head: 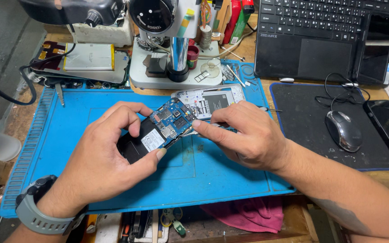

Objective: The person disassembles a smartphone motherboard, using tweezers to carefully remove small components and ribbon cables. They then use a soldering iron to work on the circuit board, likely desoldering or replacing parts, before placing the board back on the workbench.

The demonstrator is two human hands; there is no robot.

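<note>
Left hand (pixel 109 153) grips an opened phone (pixel 158 130), its blue circuit board exposed, above a blue work mat (pixel 68 135). Right hand (pixel 248 137) pinches thin tweezers (pixel 205 128) touching the board's right edge. Just beyond lies a white phone frame (pixel 210 101); farther right, a mouse (pixel 343 130) on a black pad (pixel 302 117).

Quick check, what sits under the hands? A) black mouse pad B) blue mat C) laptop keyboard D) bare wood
B: both the left hand and right hand hold the opened phone over the blue mat; the mouse pad lies off to the right.
</note>
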